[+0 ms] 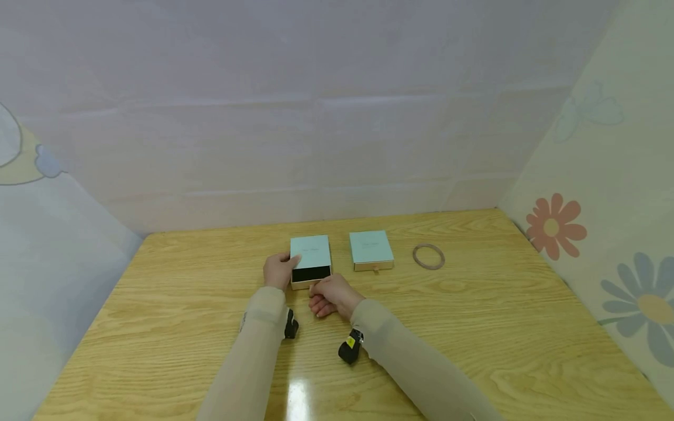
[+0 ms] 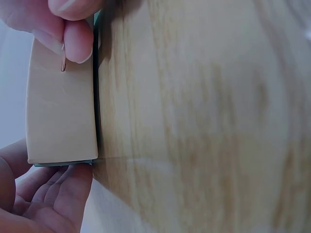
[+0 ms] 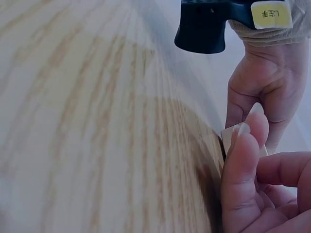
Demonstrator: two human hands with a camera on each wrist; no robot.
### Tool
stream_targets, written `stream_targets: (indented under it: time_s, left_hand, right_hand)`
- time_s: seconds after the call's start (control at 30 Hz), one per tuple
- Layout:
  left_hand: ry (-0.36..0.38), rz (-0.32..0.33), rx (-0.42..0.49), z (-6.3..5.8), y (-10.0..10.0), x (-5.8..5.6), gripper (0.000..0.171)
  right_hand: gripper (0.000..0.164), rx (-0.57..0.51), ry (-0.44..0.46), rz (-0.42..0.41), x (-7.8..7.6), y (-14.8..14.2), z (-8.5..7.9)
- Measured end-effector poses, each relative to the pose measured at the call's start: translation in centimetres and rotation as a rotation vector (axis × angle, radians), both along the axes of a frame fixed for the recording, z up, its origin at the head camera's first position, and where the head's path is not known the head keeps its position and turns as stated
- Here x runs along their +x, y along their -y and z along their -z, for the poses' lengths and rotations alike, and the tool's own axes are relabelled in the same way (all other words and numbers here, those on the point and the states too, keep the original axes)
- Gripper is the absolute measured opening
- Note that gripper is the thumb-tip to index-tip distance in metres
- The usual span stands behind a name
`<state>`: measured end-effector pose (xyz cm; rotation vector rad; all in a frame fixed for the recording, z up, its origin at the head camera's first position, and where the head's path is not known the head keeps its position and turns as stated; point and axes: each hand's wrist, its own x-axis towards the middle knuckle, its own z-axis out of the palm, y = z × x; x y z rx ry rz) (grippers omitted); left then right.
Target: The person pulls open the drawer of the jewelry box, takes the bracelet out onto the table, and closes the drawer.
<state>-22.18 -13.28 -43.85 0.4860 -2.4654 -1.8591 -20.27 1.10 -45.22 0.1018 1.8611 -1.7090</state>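
Observation:
A pale blue drawer-style gift box (image 1: 310, 251) lies on the table with its cream drawer (image 2: 60, 111) partly pulled out at the near end, baring a black interior. My left hand (image 1: 277, 270) grips the box's left side, thumb over the top. At the drawer front, my right hand (image 1: 335, 294) pinches a small ribbon tab (image 2: 63, 63) between thumb and finger. To the right sits a second pale blue box (image 1: 371, 248), closed, its own tab at the front. Beyond that lies a pinkish-brown ring like a bangle (image 1: 421, 265).
Everything rests on a wood-grain table (image 1: 210, 351). A pale curtain-like wall (image 1: 316, 117) rises behind it, and a flower-printed panel (image 1: 605, 175) borders the right side. Black wrist cameras (image 1: 350, 349) are strapped to both wrists.

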Motion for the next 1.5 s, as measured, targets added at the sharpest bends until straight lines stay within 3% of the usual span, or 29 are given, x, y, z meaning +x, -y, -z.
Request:
stream_targets:
  time_s: [0.8,1.17,1.5]
  left_hand:
    - [0.004,0.001,-0.014,0.81,0.18,-0.24,0.04]
    - [-0.009,0.018,-0.038,0.31,0.04,0.01,0.038]
    - [0.009,0.021,-0.011,0.79,0.35,-0.76,0.04]
  right_hand:
    - [0.018,-0.013,0.001,-0.006,-0.38,0.04,0.48]
    - [0.018,-0.012,-0.008,-0.009,-0.62,0.06,0.43]
    - [0.02,-0.006,-0.006,-0.008,-0.97,0.18,0.36]
